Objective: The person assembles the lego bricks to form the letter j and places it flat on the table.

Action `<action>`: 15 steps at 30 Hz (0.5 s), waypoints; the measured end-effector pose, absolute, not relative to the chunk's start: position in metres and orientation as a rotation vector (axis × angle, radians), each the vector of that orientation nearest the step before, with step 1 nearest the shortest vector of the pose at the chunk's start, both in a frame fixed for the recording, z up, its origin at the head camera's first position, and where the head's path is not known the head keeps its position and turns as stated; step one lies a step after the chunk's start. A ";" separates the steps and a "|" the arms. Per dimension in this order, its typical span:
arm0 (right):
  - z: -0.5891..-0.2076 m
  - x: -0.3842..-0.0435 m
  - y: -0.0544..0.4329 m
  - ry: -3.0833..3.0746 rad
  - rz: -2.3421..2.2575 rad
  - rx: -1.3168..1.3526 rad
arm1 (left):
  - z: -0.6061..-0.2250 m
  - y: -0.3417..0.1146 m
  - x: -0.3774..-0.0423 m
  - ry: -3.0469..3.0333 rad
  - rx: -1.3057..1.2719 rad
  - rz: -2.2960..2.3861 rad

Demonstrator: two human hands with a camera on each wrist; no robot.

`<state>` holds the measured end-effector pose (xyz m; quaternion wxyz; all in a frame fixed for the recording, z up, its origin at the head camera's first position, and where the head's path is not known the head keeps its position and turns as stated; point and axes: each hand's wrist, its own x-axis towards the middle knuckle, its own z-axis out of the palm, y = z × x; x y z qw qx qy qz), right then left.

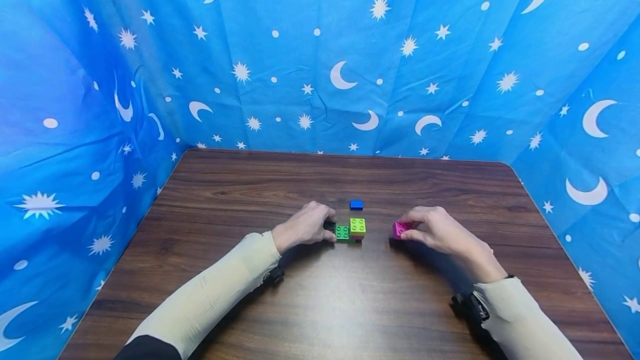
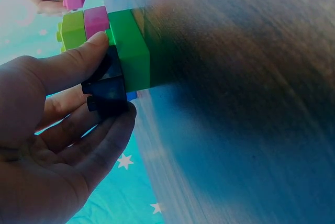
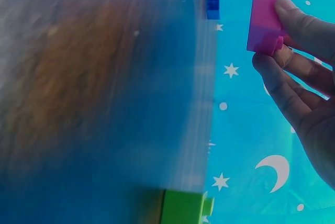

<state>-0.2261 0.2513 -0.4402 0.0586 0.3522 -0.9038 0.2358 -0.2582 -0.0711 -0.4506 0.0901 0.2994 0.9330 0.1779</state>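
Note:
My left hand (image 1: 306, 225) pinches a black toy building brick (image 2: 107, 90) between thumb and fingers. The black brick is at the left end of a green brick (image 1: 342, 232); I cannot tell whether the two are joined. To the right of the green brick, a lime brick (image 1: 357, 225) sits on top of a pink brick (image 2: 96, 20). Over on the right, my right hand (image 1: 442, 232) grips another pink brick (image 3: 263, 22) by its studded side, apart from the group. In the right wrist view this brick appears above the table.
A small blue brick (image 1: 356, 204) lies behind the group on the dark wood table (image 1: 320, 304). Blue cloth (image 1: 300, 60) with white moons and stars hangs around the table's back and sides.

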 end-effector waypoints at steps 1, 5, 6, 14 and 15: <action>-0.440 -0.227 0.250 -2.739 0.715 1.066 | -0.451 -0.071 -0.258 2.774 0.889 0.529; -0.437 -0.228 0.245 -2.745 0.727 1.064 | -0.451 -0.071 -0.258 2.772 0.882 0.533; -0.437 -0.229 0.244 -2.738 0.728 1.071 | -0.451 -0.071 -0.259 2.773 0.879 0.532; -0.433 -0.232 0.233 -2.706 0.756 1.113 | -0.451 -0.071 -0.259 2.775 0.883 0.528; -0.432 -0.233 0.232 -2.702 0.757 1.117 | -0.451 -0.071 -0.259 2.775 0.884 0.528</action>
